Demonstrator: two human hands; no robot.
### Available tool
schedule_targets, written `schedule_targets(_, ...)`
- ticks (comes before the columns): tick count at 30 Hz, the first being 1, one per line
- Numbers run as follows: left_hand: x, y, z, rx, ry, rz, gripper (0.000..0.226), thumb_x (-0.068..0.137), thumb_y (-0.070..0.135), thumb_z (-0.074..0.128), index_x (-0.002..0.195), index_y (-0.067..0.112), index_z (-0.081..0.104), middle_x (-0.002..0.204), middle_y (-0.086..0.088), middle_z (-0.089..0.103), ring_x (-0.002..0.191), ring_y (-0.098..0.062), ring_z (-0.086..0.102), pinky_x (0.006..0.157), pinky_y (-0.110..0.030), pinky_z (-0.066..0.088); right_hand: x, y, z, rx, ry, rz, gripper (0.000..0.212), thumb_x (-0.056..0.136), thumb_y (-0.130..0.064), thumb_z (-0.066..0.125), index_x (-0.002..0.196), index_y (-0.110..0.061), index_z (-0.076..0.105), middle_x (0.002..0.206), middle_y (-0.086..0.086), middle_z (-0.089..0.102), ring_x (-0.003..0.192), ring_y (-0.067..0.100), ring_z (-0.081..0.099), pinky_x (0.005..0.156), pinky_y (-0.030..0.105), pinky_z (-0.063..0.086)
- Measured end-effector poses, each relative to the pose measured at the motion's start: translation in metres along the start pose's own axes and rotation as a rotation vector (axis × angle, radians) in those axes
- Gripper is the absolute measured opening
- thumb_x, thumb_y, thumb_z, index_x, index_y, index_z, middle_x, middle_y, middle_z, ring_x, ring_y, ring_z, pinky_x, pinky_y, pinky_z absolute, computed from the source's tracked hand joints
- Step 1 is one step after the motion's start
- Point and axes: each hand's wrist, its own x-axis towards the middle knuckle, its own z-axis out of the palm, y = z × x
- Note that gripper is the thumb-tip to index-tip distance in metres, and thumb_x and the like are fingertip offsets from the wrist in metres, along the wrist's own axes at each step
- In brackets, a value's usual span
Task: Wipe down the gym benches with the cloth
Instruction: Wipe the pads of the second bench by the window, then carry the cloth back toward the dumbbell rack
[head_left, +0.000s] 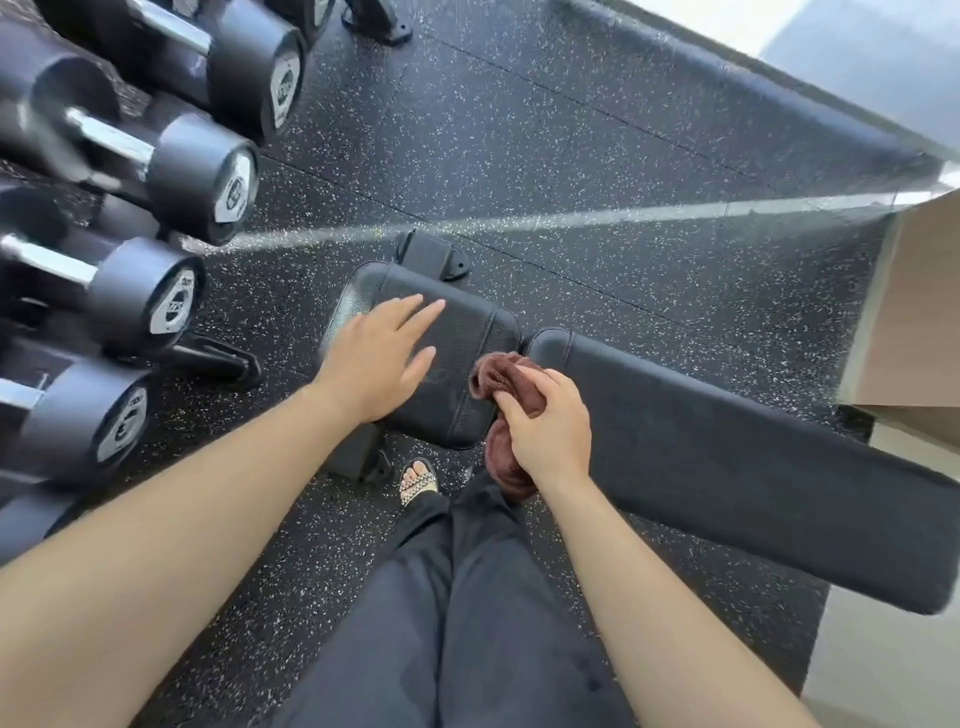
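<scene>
Brown cloth (496, 371) bunched up dead centre, right at the gap between the two bench pads, gripped in the curled fingers of the right hand (545, 431). Not spread flat on the vinyl, so probably barely started; no telling whether anything's wiped already. Left hand (379, 358) at 9 o'clock of the cloth, fingers spread over the short seat pad (467, 322). Long back pad (727, 467) running off toward 4 o'clock, likely all left to do. Dumbbells (171, 171) racked at 9 to 10 o'clock, sandalled foot (418, 480) at 6. No real obstacle, just tight by the rack.
</scene>
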Motion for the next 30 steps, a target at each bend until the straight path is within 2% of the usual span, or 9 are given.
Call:
schedule_targets(6, -0.061, 0.029, -0.077, 0.052, 0.114, -0.005, 0.055, 0.093, 0.038, 0.04, 0.144, 0.02, 0.029, 0.146, -0.006, 0.039, 0.132, -0.025, 0.037, 0.102, -0.046, 0.037, -0.069, -0.07, -0.051, 0.033, 0.048, -0.129, 0.034, 0.081, -0.036, 0.068, 0.115, -0.027, 0.066, 0.122, -0.006, 0.058, 0.113, 0.016, 0.053, 0.102, 0.031, 0.038)
schedule_targets(10, -0.095, 0.049, -0.118, 0.071, 0.19, -0.027, 0.056, 0.092, 0.04, 0.04, 0.144, 0.022, 0.03, 0.147, -0.006, 0.037, 0.135, -0.024, 0.033, 0.106, -0.046, 0.033, -0.109, -0.1, -0.079, 0.042, 0.074, -0.227, 0.034, 0.082, -0.037, 0.067, 0.115, -0.028, 0.065, 0.122, -0.005, 0.058, 0.113, 0.018, 0.053, 0.102, 0.037, 0.039)
schedule_targets(16, -0.144, 0.078, -0.157, 0.116, 0.268, -0.084, 0.056, 0.093, 0.043, 0.038, 0.146, 0.027, 0.026, 0.151, -0.004, 0.031, 0.138, -0.021, 0.027, 0.109, -0.046, 0.028, -0.156, -0.111, -0.113, 0.066, 0.104, -0.348, 0.034, 0.083, -0.037, 0.068, 0.116, -0.03, 0.064, 0.125, -0.006, 0.056, 0.117, 0.017, 0.05, 0.104, 0.029, 0.035)
schedule_targets(21, -0.213, 0.116, -0.153, 0.135, 0.323, -0.15, 0.056, 0.094, 0.044, 0.035, 0.146, 0.028, 0.023, 0.151, -0.003, 0.03, 0.138, -0.02, 0.026, 0.109, -0.046, 0.029, -0.204, -0.093, -0.136, 0.117, 0.13, -0.477, 0.034, 0.081, -0.035, 0.071, 0.114, -0.027, 0.066, 0.119, -0.006, 0.059, 0.111, 0.014, 0.052, 0.098, 0.02, 0.032)
schedule_targets(25, -0.286, 0.144, -0.131, 0.133, 0.368, -0.236, 0.056, 0.095, 0.046, 0.033, 0.147, 0.028, 0.022, 0.151, -0.002, 0.03, 0.139, -0.019, 0.025, 0.109, -0.046, 0.028, -0.253, -0.078, -0.14, 0.114, 0.095, -0.615, 0.033, 0.08, -0.033, 0.072, 0.111, -0.026, 0.068, 0.115, -0.008, 0.059, 0.109, 0.011, 0.052, 0.097, 0.017, 0.032)
schedule_targets(30, -0.381, 0.154, -0.105, 0.093, 0.427, -0.389, 0.055, 0.094, 0.045, 0.034, 0.145, 0.029, 0.025, 0.149, -0.001, 0.033, 0.137, -0.019, 0.027, 0.108, -0.045, 0.03, -0.316, -0.066, -0.128, 0.127, -0.028, -0.661, 0.035, 0.081, -0.034, 0.071, 0.114, -0.027, 0.067, 0.123, -0.006, 0.058, 0.116, 0.014, 0.051, 0.106, 0.033, 0.036)
